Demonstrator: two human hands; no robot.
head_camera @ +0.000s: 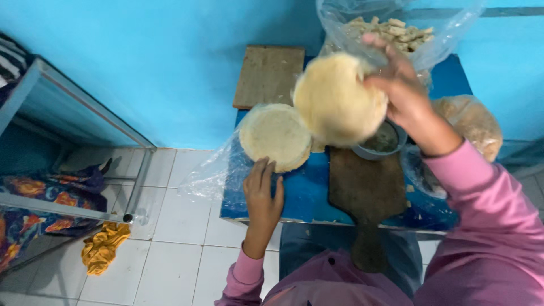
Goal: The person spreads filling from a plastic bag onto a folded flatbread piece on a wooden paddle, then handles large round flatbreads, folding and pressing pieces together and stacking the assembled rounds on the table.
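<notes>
Pink sleeves fill the 5 o'clock corner, nearest the lens. From them the left hand reaches toward 12 o'clock, fingers straight and close together, tips touching the near edge of a stack of pale round flatbreads lying on clear plastic sheeting. At 1 o'clock the right hand is raised, fingers pinched on the rim of a single flatbread held tilted above the blue table, overlapping the stack's right edge in view. A dark wooden paddle board lies at centre, a grey bowl just beyond it. A clear bag of pale chunks sits at 12 o'clock; a yellow cloth lies on the tiled floor at 8 o'clock.
</notes>
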